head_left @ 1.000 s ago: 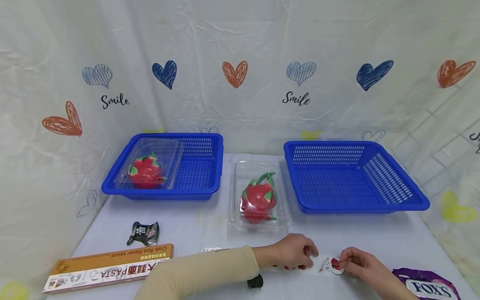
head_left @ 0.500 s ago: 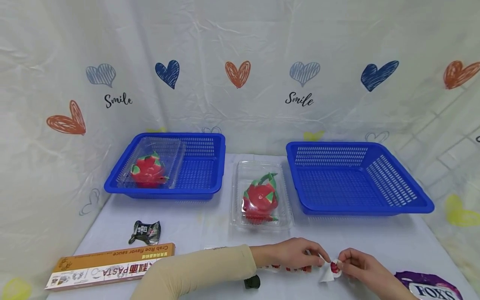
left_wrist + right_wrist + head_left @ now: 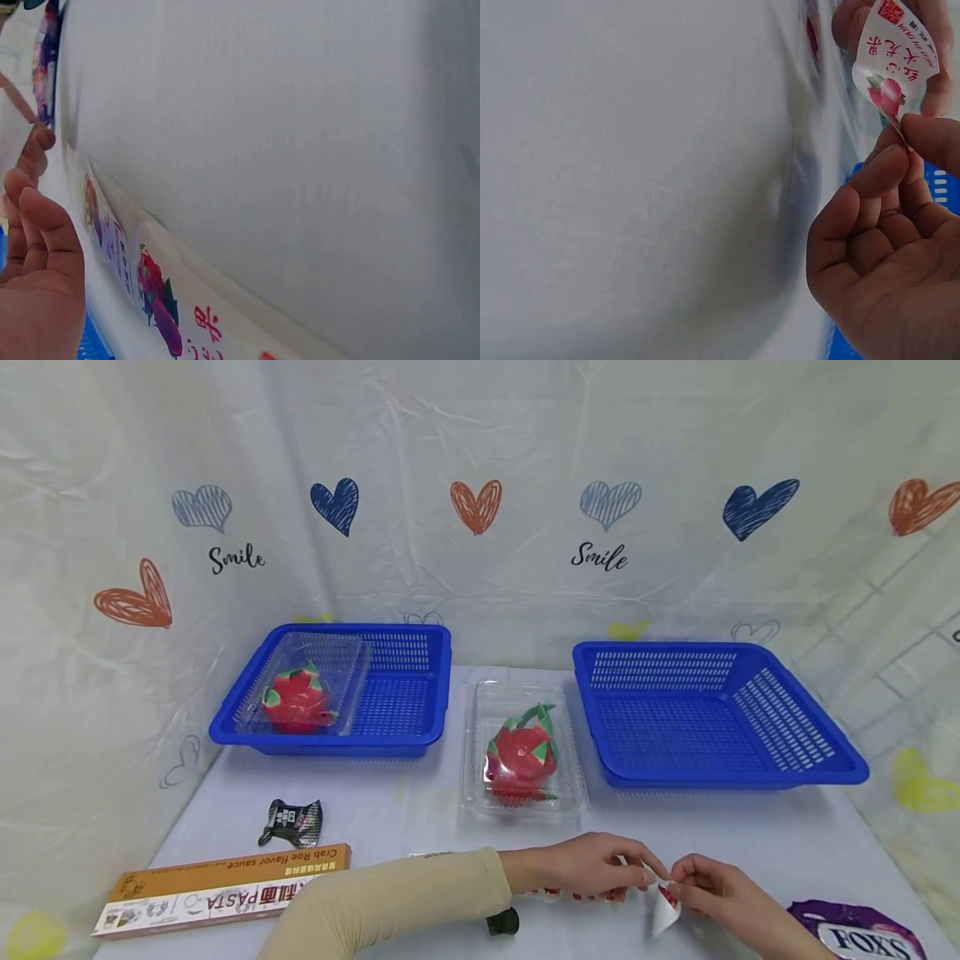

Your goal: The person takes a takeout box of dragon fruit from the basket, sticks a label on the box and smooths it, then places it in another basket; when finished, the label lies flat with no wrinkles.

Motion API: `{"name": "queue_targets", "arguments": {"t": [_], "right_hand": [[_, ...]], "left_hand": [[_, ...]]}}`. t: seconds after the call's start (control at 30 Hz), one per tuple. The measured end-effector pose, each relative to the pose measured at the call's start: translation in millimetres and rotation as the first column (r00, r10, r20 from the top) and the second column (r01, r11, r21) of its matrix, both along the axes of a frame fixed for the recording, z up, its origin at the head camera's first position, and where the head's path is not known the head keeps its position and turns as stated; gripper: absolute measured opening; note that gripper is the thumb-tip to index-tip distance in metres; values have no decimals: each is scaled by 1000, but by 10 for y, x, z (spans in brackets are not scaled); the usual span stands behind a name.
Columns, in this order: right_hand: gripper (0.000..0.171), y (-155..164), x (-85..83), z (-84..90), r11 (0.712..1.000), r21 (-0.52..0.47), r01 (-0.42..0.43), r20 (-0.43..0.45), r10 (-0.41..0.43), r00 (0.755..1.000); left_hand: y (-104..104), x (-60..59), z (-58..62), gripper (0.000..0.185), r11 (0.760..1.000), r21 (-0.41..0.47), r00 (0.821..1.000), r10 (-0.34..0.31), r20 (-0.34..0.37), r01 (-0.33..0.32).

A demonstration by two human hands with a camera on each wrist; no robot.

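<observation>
- Head view: since a second ago, the sticker (image 3: 665, 910) is no longer lying flat on the counter (image 3: 420, 810); it is now hanging curled from your fingertips, peeled up off the sticker strip (image 3: 577, 895).
- Your left hand (image 3: 592, 870) is reaching across your body, its fingers bent over the strip and its tips gripping the sticker's upper edge.
- Your right hand (image 3: 708, 889) is pinching the same sticker between thumb and forefinger, just beside the left fingertips, low at the near edge of the counter.
- Right wrist view is showing the sticker (image 3: 892, 64) as a glossy rounded label bearing a pink fruit and red characters.
- Behind, a clear plastic clamshell (image 3: 522, 752) holding a dragon fruit is sitting between two perforated blue baskets (image 3: 420, 727).
</observation>
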State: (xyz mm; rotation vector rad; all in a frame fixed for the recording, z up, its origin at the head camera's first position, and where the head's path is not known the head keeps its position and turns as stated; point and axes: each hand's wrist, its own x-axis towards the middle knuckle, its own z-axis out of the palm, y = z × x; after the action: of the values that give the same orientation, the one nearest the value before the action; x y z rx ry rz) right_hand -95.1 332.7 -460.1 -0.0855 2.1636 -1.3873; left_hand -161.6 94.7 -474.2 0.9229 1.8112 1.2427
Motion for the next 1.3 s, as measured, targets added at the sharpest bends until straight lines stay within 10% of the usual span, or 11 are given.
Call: {"name": "queue_targets", "arguments": {"t": [0.23, 0.5, 0.9, 1.3], "right_hand": [[27, -56, 5, 101, 997, 23, 79, 35, -80, 996], [29, -105, -32, 131, 998, -7, 66, 44, -66, 997], [31, -175, -86, 215, 999, 17, 40, -23, -39, 999], [29, -230, -112, 210, 1000, -7, 26, -73, -27, 997]], "left_hand": [[-21, 29, -20, 18, 999, -40, 999, 35, -28, -36], [-72, 42, 5, 21, 994, 23, 990, 104, 95, -106], [-80, 64, -11, 15, 993, 74, 995, 91, -50, -87], [-122, 131, 45, 15, 982, 61, 984, 181, 7, -181]]}}
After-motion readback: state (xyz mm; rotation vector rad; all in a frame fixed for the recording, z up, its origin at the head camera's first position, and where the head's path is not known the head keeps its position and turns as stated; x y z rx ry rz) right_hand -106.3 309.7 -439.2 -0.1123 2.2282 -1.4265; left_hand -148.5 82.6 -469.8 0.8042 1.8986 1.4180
